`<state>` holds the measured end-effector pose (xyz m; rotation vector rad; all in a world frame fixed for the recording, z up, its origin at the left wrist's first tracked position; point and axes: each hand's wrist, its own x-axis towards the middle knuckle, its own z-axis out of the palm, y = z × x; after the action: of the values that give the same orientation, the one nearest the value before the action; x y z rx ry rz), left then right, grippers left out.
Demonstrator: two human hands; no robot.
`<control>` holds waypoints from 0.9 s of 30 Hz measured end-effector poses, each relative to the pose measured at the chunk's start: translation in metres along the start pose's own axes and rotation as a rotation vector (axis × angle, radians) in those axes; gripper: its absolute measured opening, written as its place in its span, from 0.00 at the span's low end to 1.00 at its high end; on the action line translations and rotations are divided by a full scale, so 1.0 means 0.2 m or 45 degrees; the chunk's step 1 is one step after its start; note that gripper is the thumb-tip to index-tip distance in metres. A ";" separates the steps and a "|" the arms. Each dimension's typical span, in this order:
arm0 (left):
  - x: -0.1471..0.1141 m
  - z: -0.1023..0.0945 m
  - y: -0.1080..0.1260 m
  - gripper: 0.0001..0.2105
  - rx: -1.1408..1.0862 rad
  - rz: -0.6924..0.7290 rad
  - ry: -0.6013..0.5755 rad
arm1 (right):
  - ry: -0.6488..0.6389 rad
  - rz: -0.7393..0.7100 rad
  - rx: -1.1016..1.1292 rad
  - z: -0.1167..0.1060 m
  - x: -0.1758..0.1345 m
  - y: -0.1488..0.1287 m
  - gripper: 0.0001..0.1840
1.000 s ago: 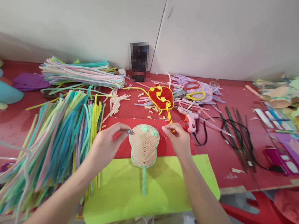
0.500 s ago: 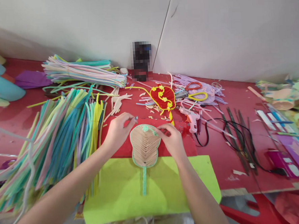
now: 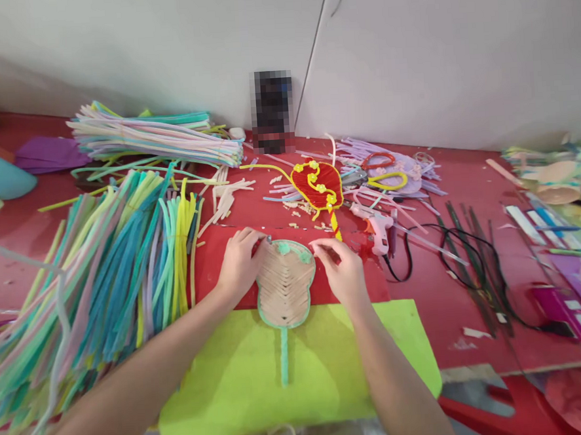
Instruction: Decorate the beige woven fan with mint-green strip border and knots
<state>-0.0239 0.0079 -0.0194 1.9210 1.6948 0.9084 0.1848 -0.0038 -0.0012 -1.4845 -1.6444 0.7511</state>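
A beige fan (image 3: 285, 290) with a mint-green rim, handle and small green flowers along its top lies flat in front of me. At its upper left edge is my left hand (image 3: 244, 260), closed in a pinch with a tiny greyish bit showing at the fingertips, too small to name. My right hand (image 3: 343, 270) is beside the upper right edge, thumb and forefinger pinched together; whatever they hold, if anything, cannot be made out. Beyond the hands lies a red fan (image 3: 313, 193) with yellow trim and yellow flowers.
Bundles of pipe cleaners (image 3: 145, 252) spread on the left. A pink glue gun (image 3: 380, 230) and scissors (image 3: 387, 181) lie at right, with a black cord (image 3: 452, 280). A green sheet (image 3: 222, 392) covers the near edge. A pixelated dark object (image 3: 273, 110) stands against the wall.
My left hand has come right and slightly down to the beige fan's upper left edge. My right hand has drawn a little right, off the flower at the upper right. The view has shifted slightly.
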 end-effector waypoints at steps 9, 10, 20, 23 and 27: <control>-0.01 -0.02 -0.01 0.12 0.054 -0.007 0.025 | 0.216 0.033 -0.065 -0.11 0.02 0.04 0.14; -0.01 -0.02 -0.01 0.12 0.059 -0.006 0.025 | 0.230 0.008 -0.037 -0.11 0.02 0.04 0.13; -0.02 -0.02 -0.03 0.08 0.067 0.015 0.008 | -0.055 -0.142 -0.189 -0.04 0.00 0.03 0.07; -0.02 -0.02 -0.03 0.09 0.084 0.023 -0.010 | -0.140 -0.127 -0.198 -0.02 -0.02 0.03 0.10; -0.03 -0.02 -0.01 0.10 0.159 0.004 -0.038 | -0.144 -0.084 -0.212 0.01 -0.02 0.04 0.11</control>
<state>-0.0285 0.0023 -0.0197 2.0070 1.7694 0.7883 0.1882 -0.0071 -0.0103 -1.5175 -1.8708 0.6867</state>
